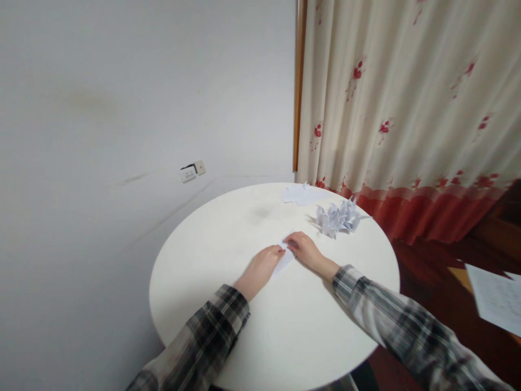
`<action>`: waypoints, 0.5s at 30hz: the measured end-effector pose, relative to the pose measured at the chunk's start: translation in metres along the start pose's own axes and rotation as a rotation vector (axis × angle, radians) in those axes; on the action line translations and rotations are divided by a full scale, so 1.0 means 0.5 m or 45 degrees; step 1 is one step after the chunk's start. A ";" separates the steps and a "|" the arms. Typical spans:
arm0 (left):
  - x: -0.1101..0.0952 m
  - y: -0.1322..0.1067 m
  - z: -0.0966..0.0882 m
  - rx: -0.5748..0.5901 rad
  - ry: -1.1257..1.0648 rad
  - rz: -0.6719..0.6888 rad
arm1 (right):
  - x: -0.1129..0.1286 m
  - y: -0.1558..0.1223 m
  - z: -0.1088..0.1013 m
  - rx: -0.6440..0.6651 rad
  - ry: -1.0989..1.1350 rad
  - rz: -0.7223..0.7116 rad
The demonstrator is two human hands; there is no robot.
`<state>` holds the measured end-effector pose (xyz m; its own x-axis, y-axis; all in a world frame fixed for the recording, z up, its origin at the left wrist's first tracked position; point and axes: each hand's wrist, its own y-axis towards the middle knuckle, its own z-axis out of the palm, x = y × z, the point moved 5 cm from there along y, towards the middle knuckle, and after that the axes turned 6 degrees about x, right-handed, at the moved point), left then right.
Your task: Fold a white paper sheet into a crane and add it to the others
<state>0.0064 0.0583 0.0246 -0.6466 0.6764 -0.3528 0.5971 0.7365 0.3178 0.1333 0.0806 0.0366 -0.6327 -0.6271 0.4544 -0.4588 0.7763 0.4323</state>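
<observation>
A small piece of folded white paper (284,262) lies on the round white table (195,260), between my two hands. My left hand (264,265) grips its left side, fingers pressed together near the upper fold. Across from it, my right hand (303,250) has curled fingers pinching the paper's upper right edge. Both hands rest low over the tabletop with their fingertips almost meeting. Parts of the paper are covered by the fingers, so its full shape is hidden.
Several folded paper figures (340,218) with pointed tips cluster at the table's right. Flat white paper sheets (299,194) lie at the far edge. A wall with a socket (188,174) borders the left, a flowered curtain (407,108) the back right. Printed sheets (494,298) lie beyond the table.
</observation>
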 end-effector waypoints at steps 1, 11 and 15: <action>0.005 0.001 -0.003 -0.024 -0.103 -0.018 | 0.000 -0.001 0.003 0.017 0.004 -0.012; 0.037 0.001 -0.013 -0.040 -0.423 -0.192 | 0.002 -0.012 0.013 0.111 -0.017 -0.095; 0.035 -0.005 -0.013 -0.003 -0.350 -0.105 | -0.005 -0.011 0.014 0.100 0.017 -0.080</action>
<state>-0.0093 0.0683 0.0233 -0.5393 0.5878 -0.6030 0.5469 0.7890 0.2799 0.1330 0.0782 0.0279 -0.5929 -0.6753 0.4387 -0.5456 0.7375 0.3980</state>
